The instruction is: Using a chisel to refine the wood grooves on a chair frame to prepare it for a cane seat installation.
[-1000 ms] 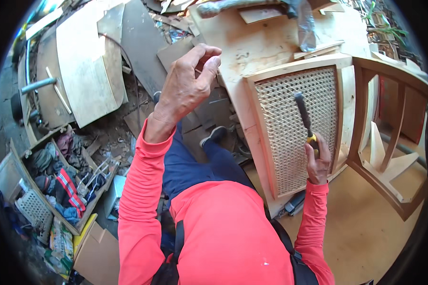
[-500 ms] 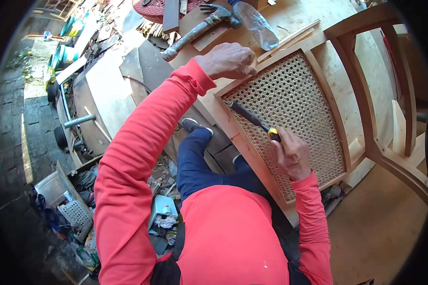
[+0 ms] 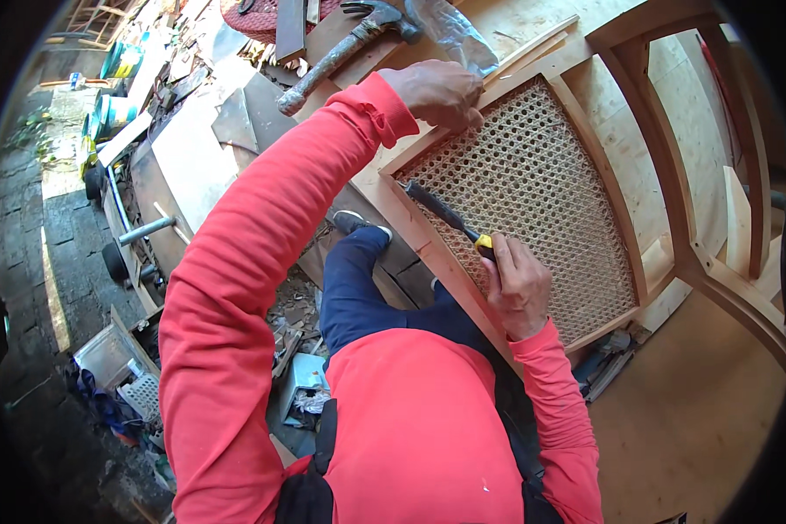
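Red sleeves come up from below. Right hand clenched round the yellow-black handle of a chisel, at the near edge of the cane panel; blade lies across the panel's near-left corner, tip at the wooden frame. Left hand curled into a fist on the panel's far corner; cannot tell what it grips. Hammer lies beyond the panel, on boards.

one cane seat panel, one wooden chair frame, one chisel, one hammer, two hands: left hand, right hand, one shoe, two teal buckets
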{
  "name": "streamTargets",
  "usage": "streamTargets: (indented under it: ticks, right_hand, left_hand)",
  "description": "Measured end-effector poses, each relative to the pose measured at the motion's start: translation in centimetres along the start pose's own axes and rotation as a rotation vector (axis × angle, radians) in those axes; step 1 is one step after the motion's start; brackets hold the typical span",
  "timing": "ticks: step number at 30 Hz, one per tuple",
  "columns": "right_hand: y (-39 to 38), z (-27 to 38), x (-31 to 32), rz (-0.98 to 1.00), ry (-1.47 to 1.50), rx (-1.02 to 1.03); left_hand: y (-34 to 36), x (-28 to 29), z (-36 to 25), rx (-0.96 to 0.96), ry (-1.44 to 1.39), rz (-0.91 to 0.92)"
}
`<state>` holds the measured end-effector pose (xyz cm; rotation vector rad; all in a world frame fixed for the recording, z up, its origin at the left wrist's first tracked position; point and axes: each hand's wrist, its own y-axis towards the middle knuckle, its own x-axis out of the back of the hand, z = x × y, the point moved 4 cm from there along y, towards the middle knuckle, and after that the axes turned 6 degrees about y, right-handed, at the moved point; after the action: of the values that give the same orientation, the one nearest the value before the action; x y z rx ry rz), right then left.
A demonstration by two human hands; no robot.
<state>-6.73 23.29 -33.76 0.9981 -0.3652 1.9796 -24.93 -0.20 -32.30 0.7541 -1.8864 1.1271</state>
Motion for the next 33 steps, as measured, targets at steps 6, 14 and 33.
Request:
streamTargets:
  ticks: [6,14,33]
  right_hand:
    - [0.0,-0.4,-0.1,0.008,0.085,-0.044]
    - [0.4,0.8,-1.7,-0.046,0.054,-0.083]
    - [0.1,1.0,-2.4,-0.093,0.076,-0.033]
  left_hand:
    - [1.6,0.5,-0.4,0.014,0.014,0.008]
    - [1.4,0.7,-1.1,0.090,0.013,0.029]
    - [1.6,1.6,-1.3,0.087,-0.050,0.054]
